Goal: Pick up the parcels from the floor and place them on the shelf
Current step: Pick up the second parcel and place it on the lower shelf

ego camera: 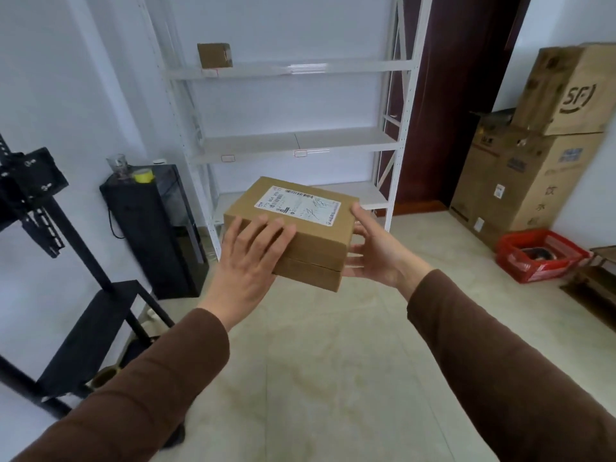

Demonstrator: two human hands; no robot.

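Note:
A brown cardboard parcel [300, 235] with a white shipping label on top is held in the air in front of the white metal shelf [293, 143]. My left hand [250, 261] presses against its near left side and top. My right hand [373, 251] cups its right side, thumb on the top edge. The parcel hangs at about the height of the lowest shelf board. A smaller brown parcel [214, 55] stands on the left end of the upper shelf board.
A black cabinet [156, 235] with a glass and a yellow tape roll stands left of the shelf. A black metal stand [66, 261] fills the left edge. Large stacked cardboard boxes [533, 161] and a red basket [540, 255] sit at the right on the tiled floor.

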